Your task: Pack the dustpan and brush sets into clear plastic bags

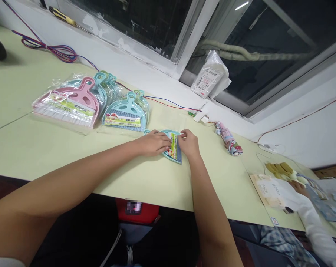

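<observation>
A teal dustpan and brush set (175,147) with a green and red printed label lies on the table, its handle pointing left. My left hand (154,144) rests across its handle side, fingers curled over the set. At the far right corner, my right hand (189,142) has its fingers bent in against the edge; a fold of clear film may be there, but I cannot make it out. Left of my hands stand bagged sets: a teal one (126,113) in front of others, and a pink one (70,104) before more teal ones.
A rolled floral umbrella (228,139) lies to the right. A white package (211,76) leans on the window sill. Coiled cable (58,52) and a screwdriver (62,16) are at the back left. A co-worker's white sleeve (316,222) reaches over the table by a Face tissue pack (268,191).
</observation>
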Tool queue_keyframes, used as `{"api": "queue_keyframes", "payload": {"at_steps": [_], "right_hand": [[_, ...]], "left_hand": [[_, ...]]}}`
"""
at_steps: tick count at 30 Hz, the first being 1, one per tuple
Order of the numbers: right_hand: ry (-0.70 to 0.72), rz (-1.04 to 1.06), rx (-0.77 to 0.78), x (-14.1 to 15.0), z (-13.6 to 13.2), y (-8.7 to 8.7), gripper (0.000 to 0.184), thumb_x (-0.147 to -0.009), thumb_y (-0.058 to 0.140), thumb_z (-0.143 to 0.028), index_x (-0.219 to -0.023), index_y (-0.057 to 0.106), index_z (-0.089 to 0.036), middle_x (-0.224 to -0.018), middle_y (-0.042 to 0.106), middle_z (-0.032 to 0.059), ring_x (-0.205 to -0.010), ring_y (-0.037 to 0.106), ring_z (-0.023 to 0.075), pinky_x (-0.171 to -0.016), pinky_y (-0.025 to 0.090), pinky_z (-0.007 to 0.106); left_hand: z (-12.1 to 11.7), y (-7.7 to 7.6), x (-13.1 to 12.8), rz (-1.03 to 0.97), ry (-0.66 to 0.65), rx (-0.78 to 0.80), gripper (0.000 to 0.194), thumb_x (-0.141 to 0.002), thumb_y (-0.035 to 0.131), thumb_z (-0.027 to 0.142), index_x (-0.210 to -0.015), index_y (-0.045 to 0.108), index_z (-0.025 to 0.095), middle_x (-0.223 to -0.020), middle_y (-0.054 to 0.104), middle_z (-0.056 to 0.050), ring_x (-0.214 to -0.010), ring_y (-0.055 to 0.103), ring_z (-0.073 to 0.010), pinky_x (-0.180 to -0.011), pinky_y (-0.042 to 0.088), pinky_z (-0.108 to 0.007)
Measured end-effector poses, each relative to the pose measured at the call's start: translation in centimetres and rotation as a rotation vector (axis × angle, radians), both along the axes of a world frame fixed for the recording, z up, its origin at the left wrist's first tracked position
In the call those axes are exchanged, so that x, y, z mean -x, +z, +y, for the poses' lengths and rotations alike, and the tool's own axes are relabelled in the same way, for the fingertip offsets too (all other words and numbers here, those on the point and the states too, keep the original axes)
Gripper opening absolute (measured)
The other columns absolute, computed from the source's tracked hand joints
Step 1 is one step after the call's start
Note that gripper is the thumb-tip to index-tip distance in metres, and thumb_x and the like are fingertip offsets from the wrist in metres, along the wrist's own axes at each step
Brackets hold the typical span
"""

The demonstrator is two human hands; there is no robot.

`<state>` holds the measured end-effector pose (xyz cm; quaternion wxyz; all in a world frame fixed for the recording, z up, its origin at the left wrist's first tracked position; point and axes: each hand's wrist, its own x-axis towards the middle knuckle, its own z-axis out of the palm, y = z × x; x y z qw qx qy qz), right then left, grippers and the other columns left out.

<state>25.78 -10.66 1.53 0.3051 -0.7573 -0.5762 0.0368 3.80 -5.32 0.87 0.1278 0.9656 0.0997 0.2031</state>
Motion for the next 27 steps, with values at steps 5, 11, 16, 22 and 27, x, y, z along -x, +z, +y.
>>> {"api": "queue_keyframes", "payload": {"at_steps": [5,11,16,22,27], "right_hand": [[-0.177,-0.081,0.073,-2.0,0.0,0.0,0.022,-0.091,0.054,-0.038,-0.094,0.066,-0.020,-0.093,0.073,0.0124,-0.093,0.066,0.0284,-0.081,0.047,0.038],[-0.170,0.035,0.205,-2.2,0.4,-0.5,0.023,-0.091,0.057,-0.041,-0.090,0.068,-0.021,-0.098,0.075,0.0080,-0.090,0.066,0.0229,-0.076,0.046,0.032],[-0.150,0.077,0.246,-1.8,0.6,-0.5,0.025,-0.091,0.057,-0.043,-0.093,0.070,-0.022,-0.097,0.075,0.0053,-0.089,0.066,0.0201,-0.076,0.046,0.030],[-0.144,0.101,0.272,-1.9,0.5,-0.4,0.030,-0.084,0.066,-0.042,-0.105,0.068,-0.020,-0.106,0.073,0.0066,-0.096,0.066,0.0209,-0.079,0.047,0.030],[-0.135,0.106,0.299,-1.9,0.5,-0.5,0.040,-0.080,0.067,-0.033,-0.116,0.062,-0.019,-0.109,0.072,0.0071,-0.098,0.066,0.0207,-0.080,0.047,0.029]], "left_hand": [[0.0,0.0,0.0,-0.006,-0.007,0.013,0.038,-0.105,0.035,0.035,-0.120,0.068,0.025,-0.129,0.070,-0.007,-0.122,0.057,-0.0244,-0.101,0.030,-0.038],[-0.3,0.6,0.2,0.038,0.012,0.007,0.042,-0.106,0.031,0.039,-0.122,0.066,0.023,-0.130,0.068,-0.006,-0.124,0.056,-0.0236,-0.105,0.031,-0.038],[0.3,1.4,0.9,0.026,0.088,-0.037,0.040,-0.104,0.033,0.038,-0.130,0.060,0.024,-0.135,0.064,-0.008,-0.126,0.053,-0.0246,-0.105,0.034,-0.038],[2.3,1.9,2.4,0.100,0.248,-0.083,0.048,-0.087,0.049,0.025,-0.135,0.053,0.019,-0.139,0.057,-0.012,-0.126,0.051,-0.0299,-0.101,0.041,-0.041],[2.8,1.8,2.9,0.209,0.295,-0.057,0.065,-0.079,0.055,0.027,-0.143,0.045,0.019,-0.134,0.059,-0.014,-0.120,0.055,-0.0326,-0.095,0.044,-0.043]]}}
